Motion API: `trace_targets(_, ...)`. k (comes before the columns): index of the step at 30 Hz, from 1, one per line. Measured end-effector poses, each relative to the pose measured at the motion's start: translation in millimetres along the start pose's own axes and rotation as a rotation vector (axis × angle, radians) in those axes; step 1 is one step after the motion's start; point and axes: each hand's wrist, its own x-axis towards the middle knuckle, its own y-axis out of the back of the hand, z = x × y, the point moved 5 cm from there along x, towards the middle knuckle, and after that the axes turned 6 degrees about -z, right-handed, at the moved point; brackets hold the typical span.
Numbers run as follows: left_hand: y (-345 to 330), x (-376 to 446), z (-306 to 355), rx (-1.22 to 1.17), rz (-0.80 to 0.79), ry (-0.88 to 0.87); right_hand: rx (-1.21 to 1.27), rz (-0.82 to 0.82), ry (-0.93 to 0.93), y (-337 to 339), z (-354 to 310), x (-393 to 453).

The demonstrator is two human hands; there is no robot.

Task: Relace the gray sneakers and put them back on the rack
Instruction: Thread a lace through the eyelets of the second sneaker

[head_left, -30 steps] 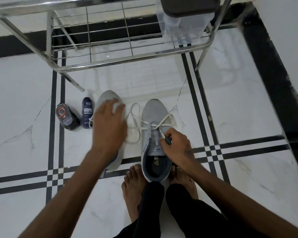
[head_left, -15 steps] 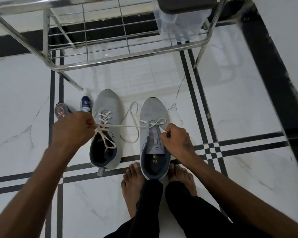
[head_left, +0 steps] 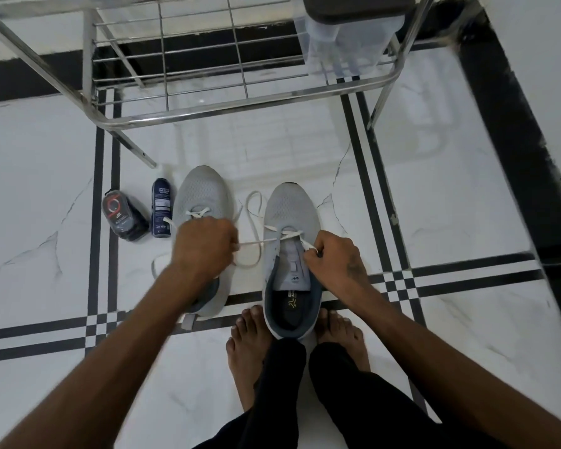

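Observation:
Two gray sneakers stand side by side on the white marble floor, toes pointing at the rack. The right sneaker [head_left: 290,210] is partly laced with a white lace [head_left: 256,243]. My right hand [head_left: 332,260] pinches one lace end at the sneaker's right eyelets. My left hand [head_left: 204,246] grips the other end, pulled taut to the left, and hovers over the left sneaker [head_left: 203,192], hiding its middle. The steel shoe rack [head_left: 208,105] stands just beyond the sneakers.
Two dark bottles lie left of the sneakers: a round one [head_left: 123,218] and a slim blue one [head_left: 161,212]. A clear plastic box with a dark lid [head_left: 350,30] sits on the rack's right end. My bare feet [head_left: 246,338] flank the right sneaker's heel.
My left hand swung left, caught the lace end, and has come back rightward over the left sneaker, keeping the lace taut. My right hand stays at the eyelets.

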Motion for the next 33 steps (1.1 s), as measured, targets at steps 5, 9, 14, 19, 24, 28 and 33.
trace_targets(5, 6.4, -2.4, -1.0, 0.005, 0.081, -0.102, -0.056, -0.033, 0.003, -0.9, -4.2, 0.6)
trace_targets(9, -2.8, 31.8, 31.5, -0.070, 0.224, -0.228, -0.097, -0.008, 0.028, 7.8, -7.8, -1.7)
trace_targets(14, -11.2, 44.4, 46.3, 0.170, 0.061, -0.230, 0.203, 0.002, 0.118, 20.8, -23.3, 1.6)
trace_targets(19, 54.6, 22.6, 12.0, -0.456, 0.113, -0.145, 0.392, -0.272, 0.180, 20.4, -63.5, 0.9)
trace_targets(24, 119.9, -1.6, 13.0, -1.421, 0.098, -0.054, 0.592, -0.413, 0.272, 12.3, -103.9, -9.6)
trace_targets(28, 115.5, 7.0, 19.1, -2.037, 0.003, 0.063, 0.759, -0.349, 0.344, 26.6, -107.5, -17.0)
trace_targets(33, 88.5, 7.4, 40.3, -2.433, -0.056, 0.230, 0.605, 0.009, 0.416, 38.7, -97.7, -18.4)
